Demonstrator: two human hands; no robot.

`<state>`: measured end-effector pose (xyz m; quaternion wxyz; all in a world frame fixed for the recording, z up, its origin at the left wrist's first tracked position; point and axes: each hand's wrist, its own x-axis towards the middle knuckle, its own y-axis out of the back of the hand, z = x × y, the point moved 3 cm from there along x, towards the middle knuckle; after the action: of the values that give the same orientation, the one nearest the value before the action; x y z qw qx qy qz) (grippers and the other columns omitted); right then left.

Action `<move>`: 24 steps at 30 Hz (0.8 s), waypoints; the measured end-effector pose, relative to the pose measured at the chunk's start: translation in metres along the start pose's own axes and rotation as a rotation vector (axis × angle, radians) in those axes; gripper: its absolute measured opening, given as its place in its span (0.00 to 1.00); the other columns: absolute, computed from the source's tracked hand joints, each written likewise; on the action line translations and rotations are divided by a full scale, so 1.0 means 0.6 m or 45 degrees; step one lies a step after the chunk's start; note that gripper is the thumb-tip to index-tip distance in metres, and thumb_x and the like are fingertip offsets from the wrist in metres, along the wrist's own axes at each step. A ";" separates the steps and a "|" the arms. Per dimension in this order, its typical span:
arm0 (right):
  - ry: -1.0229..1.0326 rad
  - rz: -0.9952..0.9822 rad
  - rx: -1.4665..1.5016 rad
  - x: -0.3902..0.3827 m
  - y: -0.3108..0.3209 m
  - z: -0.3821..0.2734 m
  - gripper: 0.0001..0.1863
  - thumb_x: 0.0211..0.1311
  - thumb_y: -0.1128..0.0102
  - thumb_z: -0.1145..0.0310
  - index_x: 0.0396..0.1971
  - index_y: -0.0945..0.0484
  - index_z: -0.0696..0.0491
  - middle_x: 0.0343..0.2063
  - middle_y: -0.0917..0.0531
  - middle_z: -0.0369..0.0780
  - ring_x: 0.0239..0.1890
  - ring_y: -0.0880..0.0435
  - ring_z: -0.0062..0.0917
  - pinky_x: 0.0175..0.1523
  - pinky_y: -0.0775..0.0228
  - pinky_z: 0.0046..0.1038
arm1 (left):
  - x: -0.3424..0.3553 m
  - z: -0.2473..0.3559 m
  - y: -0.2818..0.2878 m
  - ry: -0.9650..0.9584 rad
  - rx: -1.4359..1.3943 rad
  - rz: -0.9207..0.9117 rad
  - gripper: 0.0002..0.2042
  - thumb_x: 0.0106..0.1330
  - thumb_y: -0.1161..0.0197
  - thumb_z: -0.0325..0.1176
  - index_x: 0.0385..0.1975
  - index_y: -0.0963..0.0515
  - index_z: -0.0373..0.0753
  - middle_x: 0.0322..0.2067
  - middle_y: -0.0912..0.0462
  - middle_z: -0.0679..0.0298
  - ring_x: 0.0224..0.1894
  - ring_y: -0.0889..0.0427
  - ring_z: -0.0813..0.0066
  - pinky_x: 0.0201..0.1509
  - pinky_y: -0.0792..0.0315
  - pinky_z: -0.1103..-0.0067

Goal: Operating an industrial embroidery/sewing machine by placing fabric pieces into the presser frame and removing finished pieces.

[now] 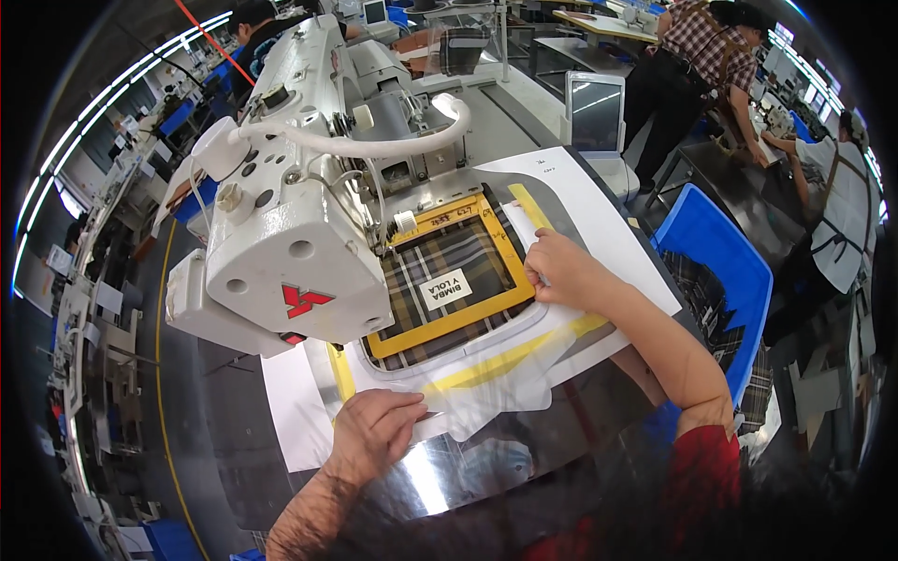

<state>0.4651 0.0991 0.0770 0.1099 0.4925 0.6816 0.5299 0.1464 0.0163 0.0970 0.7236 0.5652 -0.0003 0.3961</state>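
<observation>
Plaid fabric point(457, 252) in dark, brown and white lies under the sewing machine's head, with a pale printed label point(444, 289) on it. Around the label sits a yellow rectangular clamp frame point(456, 324). Below them is a clear plastic sheet point(486, 405) edged with yellow tape strips point(500, 366). My left hand point(372, 433) is at the sheet's near left corner, fingers pressed together on its edge. Beside the frame's right side, my right hand point(561, 269) has its fingers curled down; whatever they grip is hidden.
The white sewing machine head point(281, 234) stands close on the left. White paper point(631, 266) lies beneath the sheet. At right is a blue bin point(716, 252) holding plaid pieces. A small screen point(596, 114) stands behind; co-workers point(706, 56) are at the far right.
</observation>
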 end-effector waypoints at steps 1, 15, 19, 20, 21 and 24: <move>0.004 -0.006 -0.002 -0.001 0.005 0.015 0.10 0.39 0.38 0.78 0.17 0.32 0.53 0.22 0.26 0.42 0.34 0.25 0.40 0.61 0.35 0.40 | 0.001 0.001 0.001 -0.003 0.002 0.000 0.15 0.46 0.33 0.22 0.36 0.20 0.42 0.38 0.17 0.67 0.36 0.18 0.66 0.40 0.24 0.74; -0.055 0.819 0.945 0.012 0.126 -0.192 0.11 0.47 0.45 0.84 0.26 0.34 0.52 0.33 0.28 0.37 0.33 0.32 0.14 0.39 0.39 0.15 | 0.132 0.100 -0.021 0.288 -0.639 0.268 0.26 0.50 0.30 0.30 0.51 0.28 0.37 0.48 0.22 0.53 0.49 0.23 0.48 0.51 0.28 0.66; 0.335 0.353 0.816 0.036 0.096 -0.271 0.13 0.43 0.36 0.86 0.27 0.27 0.54 0.31 0.22 0.40 0.33 0.22 0.25 0.38 0.31 0.22 | 0.143 0.076 -0.066 0.392 -1.078 0.209 0.19 0.52 0.34 0.29 0.45 0.27 0.36 0.39 0.20 0.54 0.43 0.20 0.57 0.46 0.27 0.71; 0.371 0.295 0.797 0.032 0.092 -0.278 0.13 0.44 0.34 0.85 0.28 0.25 0.54 0.31 0.20 0.40 0.34 0.20 0.27 0.38 0.29 0.24 | 0.133 0.067 -0.047 0.338 -0.814 0.301 0.17 0.55 0.33 0.29 0.44 0.26 0.35 0.37 0.19 0.56 0.41 0.19 0.64 0.44 0.27 0.73; 0.336 0.240 0.781 0.016 0.091 -0.265 0.13 0.44 0.33 0.84 0.28 0.24 0.54 0.32 0.20 0.40 0.34 0.20 0.28 0.40 0.28 0.25 | 0.108 0.049 -0.034 0.535 -0.891 0.277 0.16 0.57 0.34 0.29 0.45 0.25 0.34 0.38 0.19 0.57 0.41 0.20 0.66 0.45 0.27 0.73; -0.047 -0.201 0.610 -0.027 0.078 -0.204 0.13 0.44 0.29 0.78 0.31 0.23 0.54 0.34 0.19 0.40 0.38 0.19 0.30 0.44 0.26 0.27 | -0.131 -0.027 -0.042 0.448 -0.253 0.656 0.12 0.64 0.39 0.28 0.46 0.23 0.32 0.39 0.19 0.57 0.41 0.21 0.69 0.45 0.27 0.74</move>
<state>0.4166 0.0089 0.1605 0.0435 0.4592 0.8220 0.3340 0.0993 -0.0166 0.0353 0.6400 0.3960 -0.0569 0.6560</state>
